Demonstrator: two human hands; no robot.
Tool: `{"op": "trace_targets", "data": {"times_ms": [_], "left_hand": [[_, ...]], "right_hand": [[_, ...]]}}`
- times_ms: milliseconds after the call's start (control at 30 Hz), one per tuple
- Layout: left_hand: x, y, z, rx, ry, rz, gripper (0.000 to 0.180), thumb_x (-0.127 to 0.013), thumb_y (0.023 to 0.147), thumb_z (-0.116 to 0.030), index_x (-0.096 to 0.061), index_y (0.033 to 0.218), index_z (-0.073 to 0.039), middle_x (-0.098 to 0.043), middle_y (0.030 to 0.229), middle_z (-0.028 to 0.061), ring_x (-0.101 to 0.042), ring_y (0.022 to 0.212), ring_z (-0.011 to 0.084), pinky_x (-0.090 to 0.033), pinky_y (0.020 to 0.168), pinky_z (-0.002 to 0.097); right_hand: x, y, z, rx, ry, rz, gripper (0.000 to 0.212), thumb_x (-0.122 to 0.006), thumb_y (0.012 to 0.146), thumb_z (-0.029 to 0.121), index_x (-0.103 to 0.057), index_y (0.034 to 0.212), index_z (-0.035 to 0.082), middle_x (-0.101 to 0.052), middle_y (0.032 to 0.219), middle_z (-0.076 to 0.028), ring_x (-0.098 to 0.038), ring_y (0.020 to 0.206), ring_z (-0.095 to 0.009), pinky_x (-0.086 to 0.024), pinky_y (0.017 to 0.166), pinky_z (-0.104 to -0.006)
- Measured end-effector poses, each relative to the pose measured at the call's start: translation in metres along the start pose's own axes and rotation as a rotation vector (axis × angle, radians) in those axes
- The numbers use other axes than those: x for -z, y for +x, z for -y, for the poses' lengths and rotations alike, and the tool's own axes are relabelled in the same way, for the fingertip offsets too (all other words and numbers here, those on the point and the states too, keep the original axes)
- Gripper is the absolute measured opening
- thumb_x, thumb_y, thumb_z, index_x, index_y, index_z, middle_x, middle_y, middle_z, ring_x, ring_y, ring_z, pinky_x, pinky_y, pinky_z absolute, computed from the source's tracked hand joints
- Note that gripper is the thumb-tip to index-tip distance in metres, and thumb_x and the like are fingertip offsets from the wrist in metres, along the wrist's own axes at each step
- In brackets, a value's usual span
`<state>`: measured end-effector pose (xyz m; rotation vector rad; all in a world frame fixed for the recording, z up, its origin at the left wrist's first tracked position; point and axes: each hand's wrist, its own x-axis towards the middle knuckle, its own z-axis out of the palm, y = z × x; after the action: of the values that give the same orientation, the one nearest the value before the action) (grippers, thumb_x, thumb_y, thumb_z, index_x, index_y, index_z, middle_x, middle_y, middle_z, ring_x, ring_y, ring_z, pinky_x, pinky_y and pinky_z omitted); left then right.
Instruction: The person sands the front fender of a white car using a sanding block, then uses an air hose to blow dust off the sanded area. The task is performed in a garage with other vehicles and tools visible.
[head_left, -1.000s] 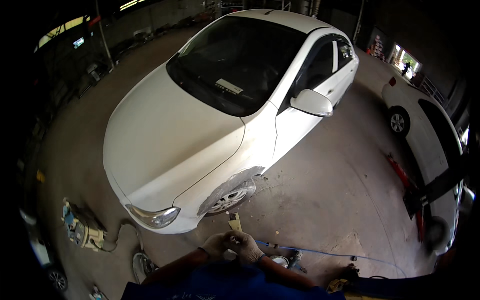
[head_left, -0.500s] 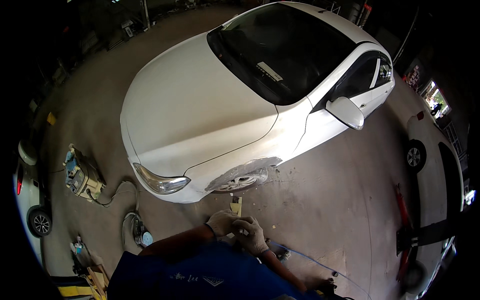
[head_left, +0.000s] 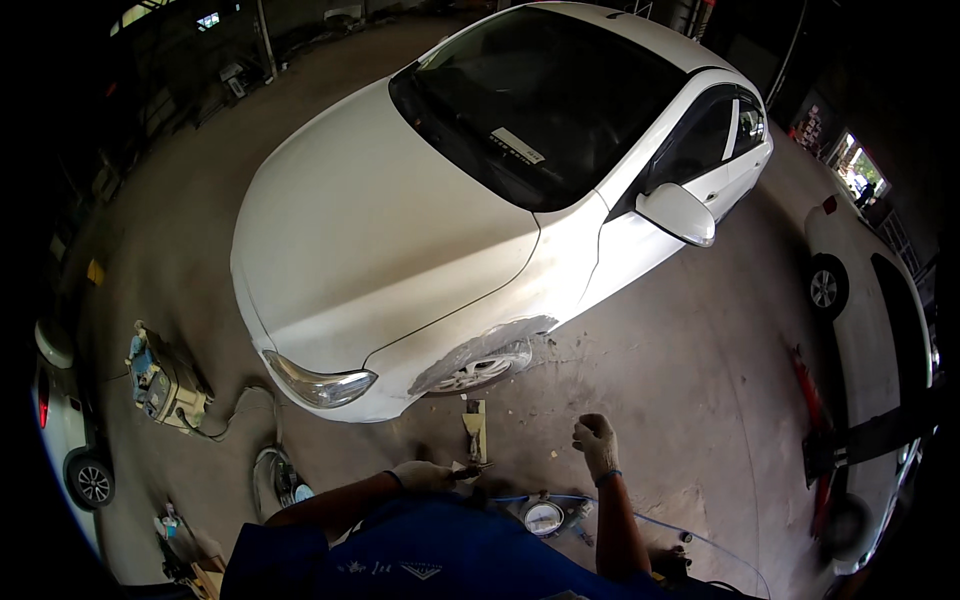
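Observation:
In a pale work glove, my left hand (head_left: 422, 476) is low in front of my body, closed around a small dark object (head_left: 468, 471) whose kind I cannot make out. My right hand (head_left: 598, 446), gloved too, is raised apart to the right with its fingers curled in; whatever they hold, if anything, is hidden. Ahead stands a white car (head_left: 380, 230), with a rough grey patch (head_left: 465, 355) on the fender around the wheel arch. On the floor between wheel and hands lies a yellowish strip (head_left: 481, 425) with dark narrow pieces on it.
A boxy machine (head_left: 172, 392) stands at the left, its hose (head_left: 236, 409) running to a round tool (head_left: 300, 493). Near my body is a round white-topped thing (head_left: 543, 518) beside a blue line (head_left: 640, 518). Other cars (head_left: 868, 355) flank both sides; a red bar (head_left: 808, 390) lies right.
My hands were together in front of me; now they are apart. The right hand has moved right, the left slightly left and down. The view has shifted, uncovering the round white-topped thing.

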<state>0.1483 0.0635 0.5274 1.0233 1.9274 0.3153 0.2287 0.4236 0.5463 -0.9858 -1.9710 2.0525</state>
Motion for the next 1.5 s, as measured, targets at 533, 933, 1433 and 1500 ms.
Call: {"op": "trace_targets", "data": {"times_ms": [533, 933, 1433, 1500], "left_hand": [[-0.024, 0.005, 0.014, -0.127, -0.141, -0.020, 0.035, -0.049, 0.101, -0.034, -0.057, 0.125, -0.008, -0.066, 0.106, 0.0221, -0.065, 0.099, 0.0414, -0.051, 0.084, 0.0454], [-0.039, 0.018, 0.029, -0.082, -0.158, 0.019, 0.037, -0.052, 0.100, -0.038, -0.060, 0.125, -0.012, -0.066, 0.109, 0.0213, -0.064, 0.103, 0.0413, -0.048, 0.088, 0.0460], [-0.045, 0.024, 0.032, -0.014, -0.118, 0.008, 0.043, -0.048, 0.100, -0.046, -0.061, 0.127, -0.016, -0.068, 0.111, 0.0204, -0.064, 0.103, 0.0419, -0.048, 0.090, 0.0484], [-0.044, 0.024, 0.031, -0.022, -0.100, 0.003, 0.043, -0.048, 0.100, -0.046, -0.062, 0.126, -0.014, -0.068, 0.110, 0.0208, -0.064, 0.102, 0.0422, -0.048, 0.090, 0.0484]], "right_hand": [[0.015, 0.010, -0.050, 0.458, -1.268, 0.082, 0.023, -0.059, 0.088, 0.031, -0.068, 0.086, 0.010, -0.068, 0.080, -0.012, -0.066, 0.076, -0.032, -0.048, 0.063, -0.0399], [0.002, 0.028, -0.031, 0.005, -0.179, 0.013, 0.030, -0.058, 0.095, 0.031, -0.061, 0.077, 0.008, -0.053, 0.064, 0.002, -0.049, 0.054, -0.009, -0.037, 0.047, -0.0262], [0.026, 0.012, -0.060, 0.129, -1.009, 0.552, 0.026, -0.059, 0.093, 0.025, -0.066, 0.084, 0.002, -0.066, 0.078, -0.010, -0.068, 0.083, -0.018, -0.052, 0.069, -0.0286], [0.019, 0.006, -0.032, -0.153, -0.275, 0.407, 0.023, -0.060, 0.093, 0.024, -0.065, 0.088, 0.002, -0.065, 0.076, -0.008, -0.066, 0.080, -0.017, -0.051, 0.065, -0.0278]]}}
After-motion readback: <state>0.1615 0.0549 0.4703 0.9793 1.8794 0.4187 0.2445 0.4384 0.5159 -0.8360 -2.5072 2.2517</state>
